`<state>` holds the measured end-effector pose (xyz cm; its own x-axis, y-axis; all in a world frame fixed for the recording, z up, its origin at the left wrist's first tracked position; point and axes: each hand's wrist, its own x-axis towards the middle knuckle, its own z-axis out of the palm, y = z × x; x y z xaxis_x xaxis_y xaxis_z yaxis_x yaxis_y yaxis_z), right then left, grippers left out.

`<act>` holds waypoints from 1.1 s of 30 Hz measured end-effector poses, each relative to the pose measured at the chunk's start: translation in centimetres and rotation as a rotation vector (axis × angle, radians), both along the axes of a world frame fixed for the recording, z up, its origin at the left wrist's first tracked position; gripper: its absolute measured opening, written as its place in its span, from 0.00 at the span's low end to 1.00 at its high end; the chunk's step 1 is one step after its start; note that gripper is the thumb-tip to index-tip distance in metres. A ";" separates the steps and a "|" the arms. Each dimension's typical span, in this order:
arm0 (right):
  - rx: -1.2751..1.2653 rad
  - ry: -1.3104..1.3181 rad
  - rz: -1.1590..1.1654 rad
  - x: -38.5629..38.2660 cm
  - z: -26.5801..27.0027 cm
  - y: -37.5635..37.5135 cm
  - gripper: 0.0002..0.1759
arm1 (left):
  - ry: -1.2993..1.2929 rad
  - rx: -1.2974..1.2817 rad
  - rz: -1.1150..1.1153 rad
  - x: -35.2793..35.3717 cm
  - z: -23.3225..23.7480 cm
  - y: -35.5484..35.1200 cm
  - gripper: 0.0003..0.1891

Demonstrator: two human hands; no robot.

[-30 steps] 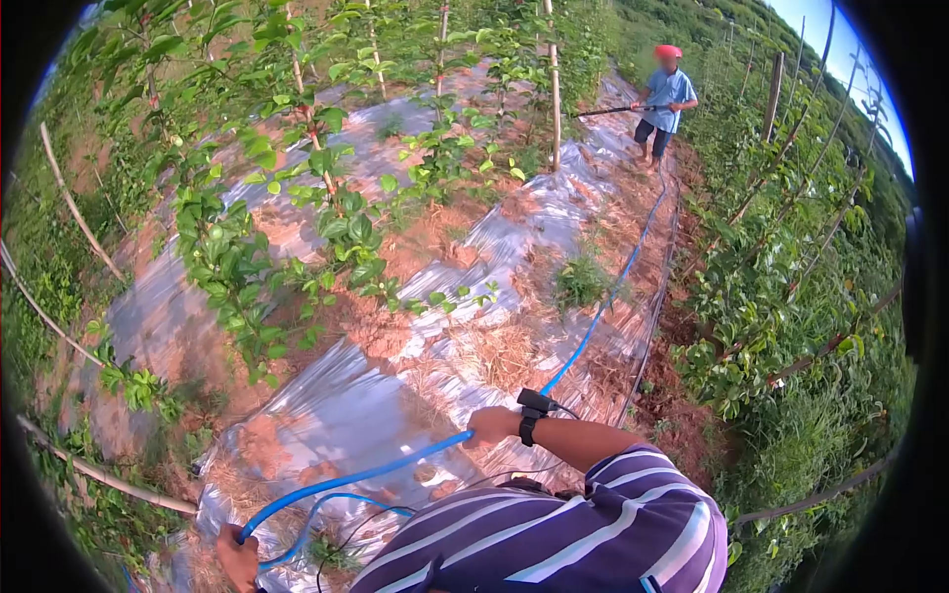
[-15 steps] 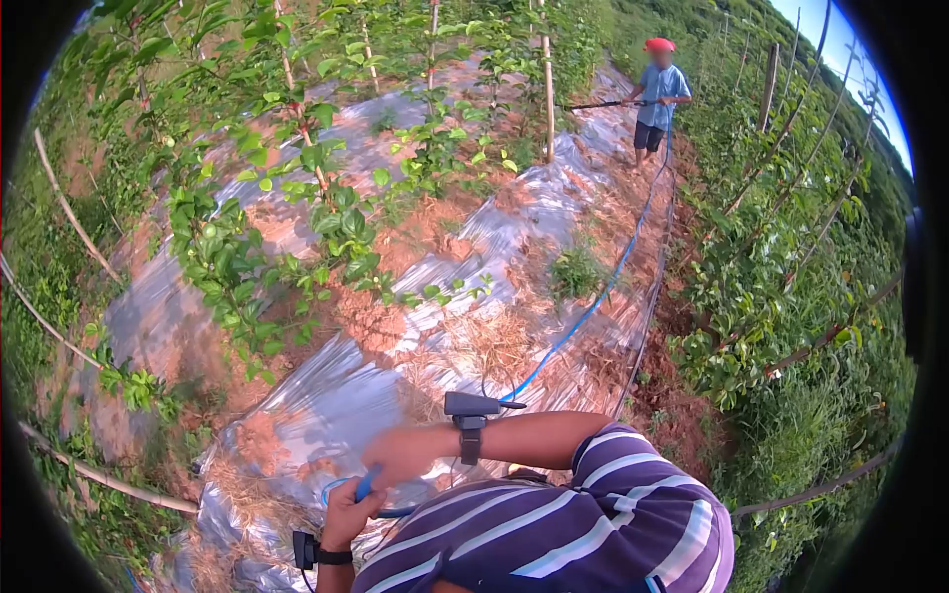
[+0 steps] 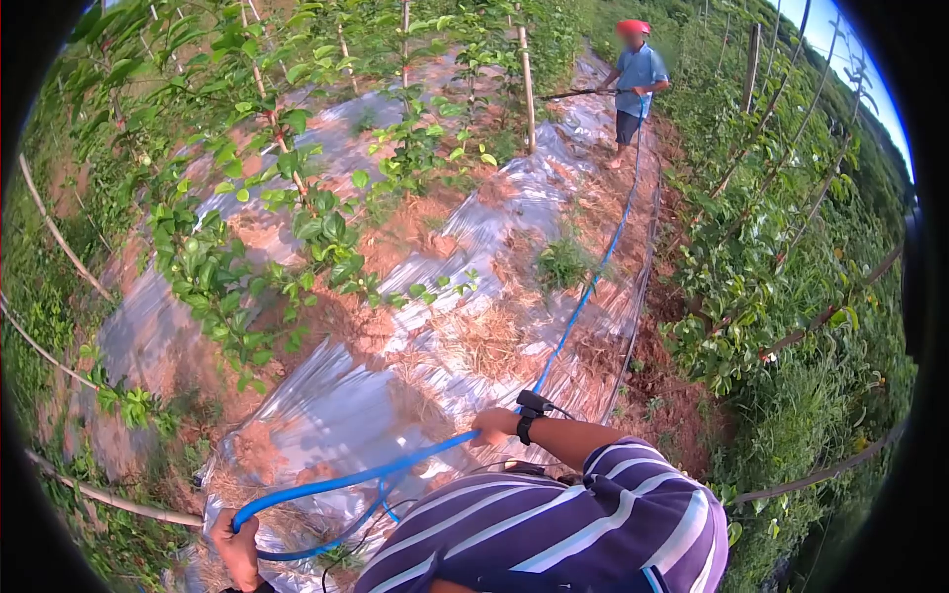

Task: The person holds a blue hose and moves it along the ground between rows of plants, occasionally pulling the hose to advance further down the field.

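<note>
A blue hose (image 3: 366, 474) runs between my two hands in the head view. My left hand (image 3: 235, 550) is closed around its bend at the lower left. Farther right, my right hand (image 3: 494, 427) has its fingers wrapped round the same hose, just beyond the striped shirt. From there the hose continues up the path toward a person in the distance. A lower loop of it hangs beneath the stretch between my hands. Both wrists wear dark straps, the left one mostly cut off by the frame's bottom edge.
A person in a red hat (image 3: 643, 74) stands up the path, holding a long thin rod. Silvery plastic sheeting (image 3: 326, 395) covers the soil. Leafy plants on stakes (image 3: 528, 89) line the left, and dense greenery (image 3: 791, 395) the right. A dark line lies beside the hose.
My hands were close together and have moved apart, the left toward the lower left and the right to the right, with hose now stretched between them. The view has shifted slightly.
</note>
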<state>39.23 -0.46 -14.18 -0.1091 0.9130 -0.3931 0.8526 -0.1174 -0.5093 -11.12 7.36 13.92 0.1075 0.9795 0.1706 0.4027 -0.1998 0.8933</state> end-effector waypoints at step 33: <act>0.014 0.127 0.075 -1.2 3.2 0.2 0.25 | 0.064 -0.042 0.121 0.4 -3.5 -2.0 0.03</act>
<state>38.03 -0.28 -10.94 -0.2255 0.9056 -0.3593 0.7873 -0.0478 -0.6147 -10.73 5.34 10.46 -0.0025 0.9921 0.1254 0.4778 -0.1090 0.8717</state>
